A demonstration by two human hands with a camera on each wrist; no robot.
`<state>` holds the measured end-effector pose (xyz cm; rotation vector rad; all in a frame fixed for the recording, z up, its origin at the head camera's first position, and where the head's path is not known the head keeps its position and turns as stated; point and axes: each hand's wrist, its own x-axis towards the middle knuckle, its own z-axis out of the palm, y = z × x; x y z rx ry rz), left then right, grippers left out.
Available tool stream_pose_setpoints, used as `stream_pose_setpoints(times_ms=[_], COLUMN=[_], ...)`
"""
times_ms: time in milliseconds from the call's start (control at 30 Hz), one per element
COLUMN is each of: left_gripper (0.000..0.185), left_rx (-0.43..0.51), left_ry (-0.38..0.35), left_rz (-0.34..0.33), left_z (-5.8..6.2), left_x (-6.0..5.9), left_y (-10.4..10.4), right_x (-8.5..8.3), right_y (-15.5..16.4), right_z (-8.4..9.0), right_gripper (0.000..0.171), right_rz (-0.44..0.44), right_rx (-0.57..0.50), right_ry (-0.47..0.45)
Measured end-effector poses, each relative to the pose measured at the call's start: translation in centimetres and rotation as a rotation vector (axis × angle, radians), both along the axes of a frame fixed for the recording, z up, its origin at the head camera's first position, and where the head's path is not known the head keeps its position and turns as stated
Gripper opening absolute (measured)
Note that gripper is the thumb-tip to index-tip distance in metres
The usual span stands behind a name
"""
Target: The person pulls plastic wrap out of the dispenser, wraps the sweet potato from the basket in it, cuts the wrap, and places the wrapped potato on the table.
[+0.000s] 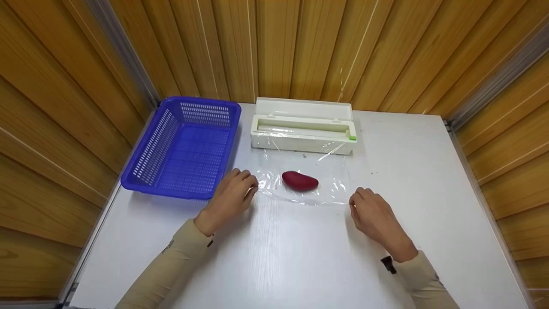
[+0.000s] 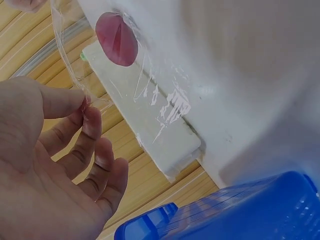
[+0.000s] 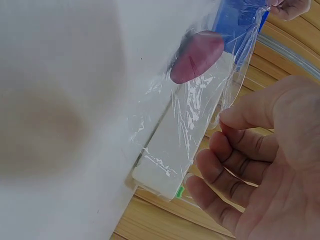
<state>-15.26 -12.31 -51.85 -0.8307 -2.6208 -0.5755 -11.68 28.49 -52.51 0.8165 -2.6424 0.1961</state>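
Basket (image 1: 233,146) at left is solid blue-purple. Box (image 1: 304,109) up top centre is off-white with a bright green tab (image 1: 352,138). Film (image 1: 330,186) mid-frame is clear with white glints, oblong thing (image 1: 300,181) there's deep red. Sleeves (image 1: 156,268) down low: khaki. Table (image 1: 296,253)'s white, walls (image 1: 309,51) orangey-brown striped woodgrain.

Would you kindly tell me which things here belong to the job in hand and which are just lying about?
In the job:
clear film, pinched by left hand and right hand
dark red object
open white dispenser

Apparently just lying about:
blue basket, not held
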Motion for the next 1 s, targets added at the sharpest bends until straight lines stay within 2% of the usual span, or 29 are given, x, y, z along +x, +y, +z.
stream_pose_setpoints(times_ms=[533, 767, 1000], left_gripper=[0.004, 0.006, 0.006], left_rx=[-0.018, 0.006, 0.011], left_ry=[-0.023, 0.014, 0.01], left_rz=[0.046, 0.073, 0.109], left_z=[1.6, 1.5, 1.8], left_x=[-1.1, -1.8, -2.7], left_y=[0.3, 0.6, 0.9], right_x=[-1.1, -2.3, -3.3], right_y=[0.1, 0.3, 0.1], right_z=[1.5, 1.6, 2.2], right_gripper=[0.012, 0.011, 0.005], right_rz=[-0.027, 0.013, -0.058], right_rx=[-0.007, -0.014, -0.002], right_ry=[-0.022, 0.035, -0.092])
